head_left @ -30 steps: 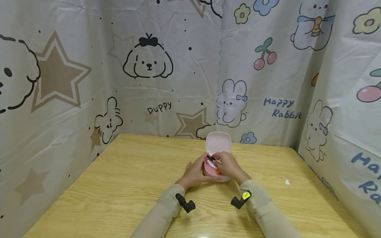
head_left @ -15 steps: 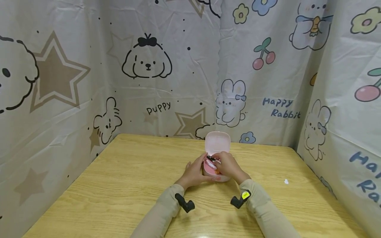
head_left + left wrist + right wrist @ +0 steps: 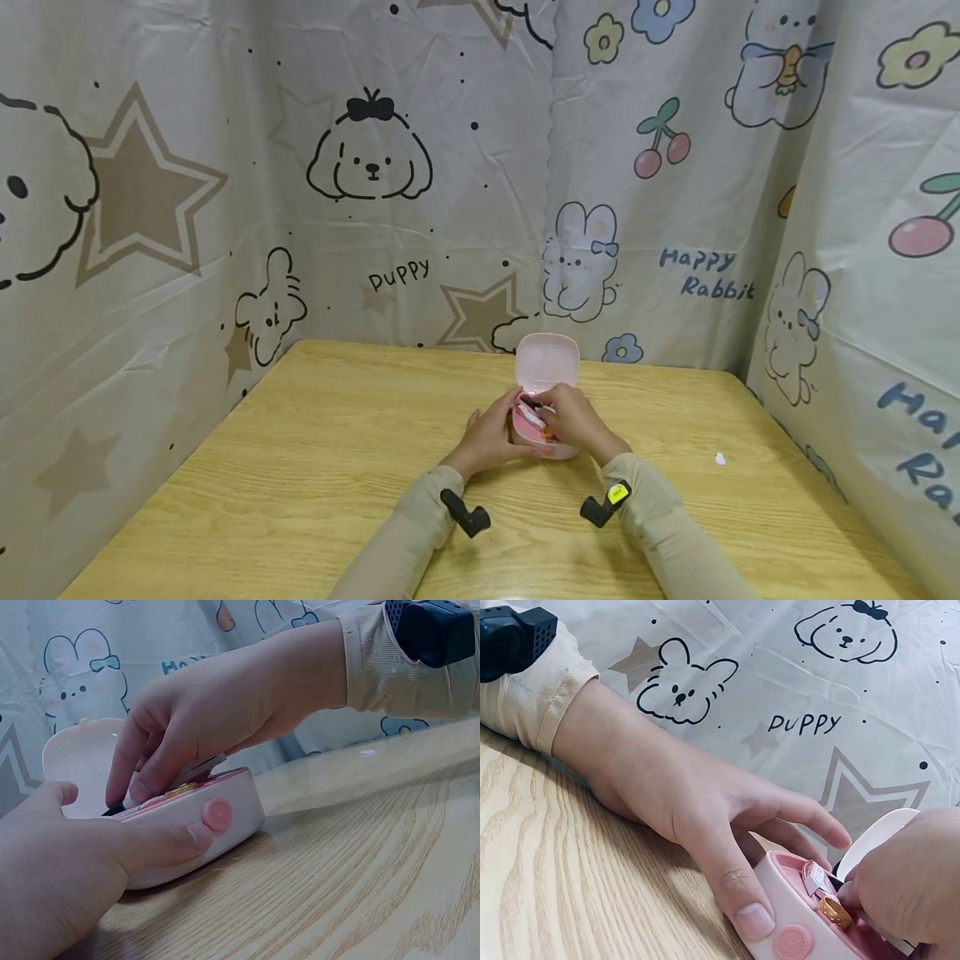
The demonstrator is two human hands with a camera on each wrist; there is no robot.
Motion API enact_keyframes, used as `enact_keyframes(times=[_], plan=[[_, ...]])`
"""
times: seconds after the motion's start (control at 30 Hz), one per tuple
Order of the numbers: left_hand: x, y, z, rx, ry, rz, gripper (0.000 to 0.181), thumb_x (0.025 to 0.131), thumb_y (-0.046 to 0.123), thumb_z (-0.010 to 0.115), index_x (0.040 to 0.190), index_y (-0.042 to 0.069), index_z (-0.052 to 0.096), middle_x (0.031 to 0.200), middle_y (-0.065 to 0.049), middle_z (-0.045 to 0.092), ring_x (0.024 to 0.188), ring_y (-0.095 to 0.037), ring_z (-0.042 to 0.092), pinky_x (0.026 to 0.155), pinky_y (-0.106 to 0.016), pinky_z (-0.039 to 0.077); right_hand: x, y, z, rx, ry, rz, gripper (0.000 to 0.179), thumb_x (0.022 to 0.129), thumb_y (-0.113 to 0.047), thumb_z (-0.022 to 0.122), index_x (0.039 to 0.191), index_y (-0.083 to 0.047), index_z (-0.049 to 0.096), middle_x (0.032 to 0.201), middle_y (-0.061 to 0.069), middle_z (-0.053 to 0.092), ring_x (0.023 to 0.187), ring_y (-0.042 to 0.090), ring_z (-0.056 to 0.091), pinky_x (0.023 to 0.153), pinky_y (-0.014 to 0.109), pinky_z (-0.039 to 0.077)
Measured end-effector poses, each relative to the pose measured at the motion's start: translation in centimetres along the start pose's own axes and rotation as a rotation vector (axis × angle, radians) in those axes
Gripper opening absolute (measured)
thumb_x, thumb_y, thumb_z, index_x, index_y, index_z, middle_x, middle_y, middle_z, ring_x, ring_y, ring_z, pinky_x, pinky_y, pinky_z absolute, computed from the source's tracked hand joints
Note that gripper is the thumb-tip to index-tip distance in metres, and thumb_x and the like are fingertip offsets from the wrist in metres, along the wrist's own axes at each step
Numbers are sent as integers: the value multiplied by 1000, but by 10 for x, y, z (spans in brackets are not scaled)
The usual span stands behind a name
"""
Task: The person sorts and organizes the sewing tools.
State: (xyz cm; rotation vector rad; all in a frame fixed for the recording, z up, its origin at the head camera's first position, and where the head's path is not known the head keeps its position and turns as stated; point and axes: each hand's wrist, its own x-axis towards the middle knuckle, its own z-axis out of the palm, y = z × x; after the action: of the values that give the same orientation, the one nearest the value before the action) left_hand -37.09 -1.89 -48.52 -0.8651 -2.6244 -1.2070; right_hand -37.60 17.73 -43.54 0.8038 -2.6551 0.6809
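Note:
A small pink-and-white case (image 3: 187, 840) stands on the table with its lid (image 3: 547, 360) raised at the back. My left hand (image 3: 491, 435) grips the case from the left, thumb on the front near a round pink button (image 3: 793, 942). My right hand (image 3: 576, 418) reaches down into the case. Its thumb and fingertips pinch a small black item (image 3: 114, 809) at the left inside; its kind I cannot tell. Beside it lie a white-and-pink piece (image 3: 817, 879) and a gold-orange ring-shaped piece (image 3: 834, 912). The right hand covers the case's right side in the head view.
The wooden table (image 3: 337, 467) carries a small white scrap (image 3: 720, 457) to the right. Printed curtains (image 3: 420, 233) surround the table at the back and both sides. A black wrist camera sits on each sleeve (image 3: 663, 517).
Both hands keep their places at the case. The black item in the right fingertips has shifted and tilted slightly. The head view has drifted a little.

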Motion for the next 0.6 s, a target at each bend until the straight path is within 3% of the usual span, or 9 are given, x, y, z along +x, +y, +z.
enact_keyframes(times=[0.37, 0.6], plan=[[2, -2, 3, 2, -7, -2, 109, 81, 55, 86, 164, 14, 28, 164, -5, 37, 149, -26, 35, 114, -74, 13, -2, -2, 3, -30, -10, 41, 18, 90, 5, 73, 107, 0, 79, 95, 10, 72, 86, 23, 61, 80, 46, 54], [1, 0, 2, -17, 0, 7, 109, 80, 56, 86, 164, 16, 29, 164, -3, 37, 148, -25, 36, 113, -75, 12, -3, -2, 2, -23, -3, 72, 21, 89, 5, 74, 109, 1, 78, 94, 11, 69, 92, 28, 63, 82, 49, 55]])
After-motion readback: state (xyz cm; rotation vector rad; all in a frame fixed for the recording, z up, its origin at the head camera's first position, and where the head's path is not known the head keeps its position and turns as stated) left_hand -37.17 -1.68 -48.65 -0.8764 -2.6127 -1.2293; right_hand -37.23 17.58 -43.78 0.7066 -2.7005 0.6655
